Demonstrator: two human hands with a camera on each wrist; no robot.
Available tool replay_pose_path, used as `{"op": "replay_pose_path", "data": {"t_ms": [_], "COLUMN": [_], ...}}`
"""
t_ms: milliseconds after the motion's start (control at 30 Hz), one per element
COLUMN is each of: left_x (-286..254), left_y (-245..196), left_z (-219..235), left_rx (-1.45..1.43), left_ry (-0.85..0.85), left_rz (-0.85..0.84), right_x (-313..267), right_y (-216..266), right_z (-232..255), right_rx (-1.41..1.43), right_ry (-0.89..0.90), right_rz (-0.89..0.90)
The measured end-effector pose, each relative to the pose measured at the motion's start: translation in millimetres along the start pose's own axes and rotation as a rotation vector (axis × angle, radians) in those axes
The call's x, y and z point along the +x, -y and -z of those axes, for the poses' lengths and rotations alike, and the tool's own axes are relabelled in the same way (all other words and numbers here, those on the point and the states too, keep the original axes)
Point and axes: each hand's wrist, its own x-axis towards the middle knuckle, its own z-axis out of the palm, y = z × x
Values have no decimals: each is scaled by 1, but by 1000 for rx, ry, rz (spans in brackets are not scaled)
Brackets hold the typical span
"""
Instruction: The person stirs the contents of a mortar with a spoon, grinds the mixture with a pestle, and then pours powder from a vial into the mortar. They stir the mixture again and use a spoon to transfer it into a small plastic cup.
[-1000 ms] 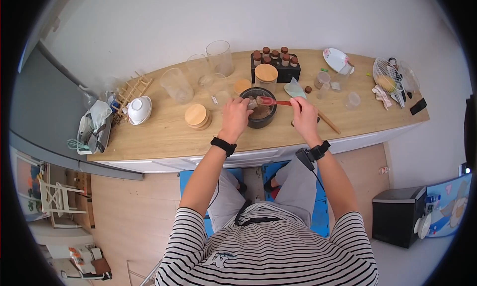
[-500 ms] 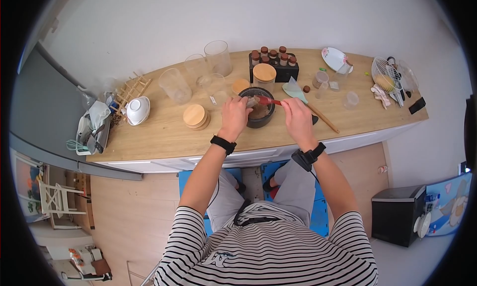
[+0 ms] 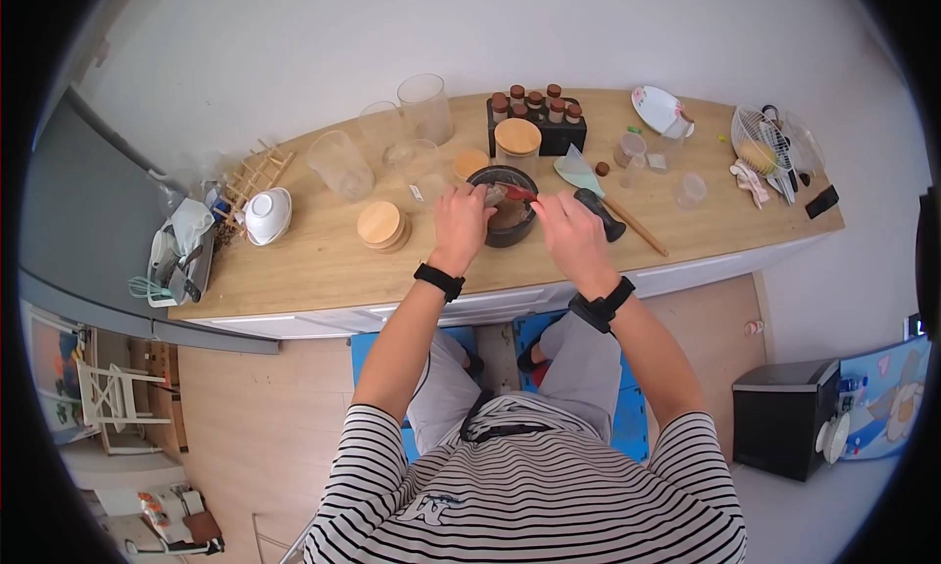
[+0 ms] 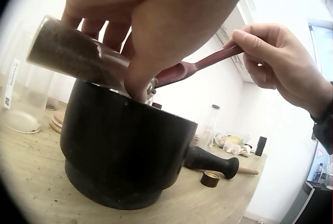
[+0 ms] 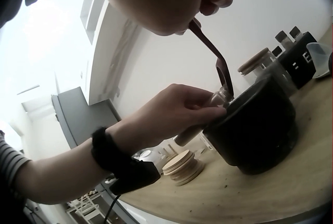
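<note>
My left hand [image 3: 459, 226] grips a small glass spice jar [image 4: 67, 52] partly filled with brown powder. The jar lies nearly sideways across the rim of a black mortar [image 4: 119, 146], its mouth toward the right. In my right hand [image 3: 573, 233] the handle of a dark red scoop [image 4: 216, 57] is pinched between thumb and fingers. The scoop's head sits at the jar's mouth, over the mortar. Brown matter shows inside the mortar in the head view. A black pestle [image 4: 213, 161] lies to the right of it, and a small brown cap [image 4: 210, 179] is close by.
Behind the mortar stand a wooden-lidded jar [image 3: 517, 138] and a black rack [image 3: 561, 136] of brown-capped jars. Clear glass containers [image 3: 341, 165] and stacked wooden lids [image 3: 382, 225] are on the left. A spatula [image 3: 632, 221], a plate [image 3: 659, 109] and a wire basket [image 3: 760, 138] lie rightward.
My right hand has moved left toward the mortar, bringing the scoop in closer to the jar's mouth and uncovering the pestle. The left hand stays at the mortar's rim.
</note>
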Motion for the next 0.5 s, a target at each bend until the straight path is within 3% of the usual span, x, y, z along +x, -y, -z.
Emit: {"op": "replay_pose_path", "data": {"t_ms": [500], "left_x": [0], "left_y": [0], "left_z": [0], "left_rx": [-9], "left_ry": [-42], "left_rz": [-3], "right_x": [4], "right_y": [7], "right_z": [7], "right_rx": [-30], "right_ry": [-1], "right_rz": [62]}}
